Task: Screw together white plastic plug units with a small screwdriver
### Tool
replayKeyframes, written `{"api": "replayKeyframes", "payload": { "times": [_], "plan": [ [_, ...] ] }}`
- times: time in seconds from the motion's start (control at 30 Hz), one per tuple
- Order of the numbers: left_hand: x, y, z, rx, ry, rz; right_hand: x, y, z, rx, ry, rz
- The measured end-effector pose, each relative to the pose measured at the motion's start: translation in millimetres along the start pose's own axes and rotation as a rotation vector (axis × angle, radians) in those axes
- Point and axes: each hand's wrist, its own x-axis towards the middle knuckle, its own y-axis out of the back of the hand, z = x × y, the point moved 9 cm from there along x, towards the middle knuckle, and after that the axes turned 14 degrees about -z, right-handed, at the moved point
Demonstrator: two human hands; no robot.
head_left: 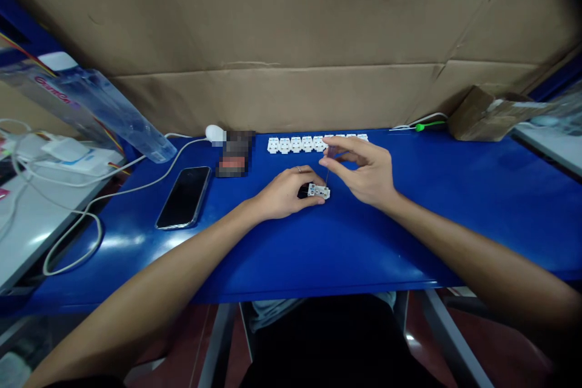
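Note:
A small white part [319, 191] with dark holes and metal bits lies at the middle of the blue table, pinched between the thumb and fingers of my left hand [285, 193]. Above it and to the right, my right hand [364, 168] grips a thin screwdriver [328, 177] by its handle, with fingertips closed round it. The shaft points down to the right side of the white part. Behind my hands stands a row of several similar white parts [296, 144], its right end partly hidden by my right hand.
On the left lie a black phone [184, 197], a white cable [131, 183], a pixelated item [234, 154] and a clear plastic container [122, 112]. A cardboard box [482, 115] and a green-handled tool [421, 127] are at the back right. Cardboard [273, 24] covers the back.

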Motion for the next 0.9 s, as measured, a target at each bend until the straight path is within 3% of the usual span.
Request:
{"api": "replayKeyframes", "payload": {
  "times": [0.17,0.53,0.73,0.9],
  "plan": [
    [0,-0.9,1,-0.001,-0.005,-0.011,-1,5,7,0.046,-0.060,0.028],
    [0,-2.2,0,-0.006,-0.008,-0.014,-7,-6,5,0.243,-0.053,-0.173],
    [-1,-1.6,0,0.001,-0.015,-0.013,-3,9,2,0.104,-0.018,-0.025],
    [0,0.3,2,-0.015,-0.021,-0.015,-6,14,3,0.145,-0.007,0.042]
  ]
}}
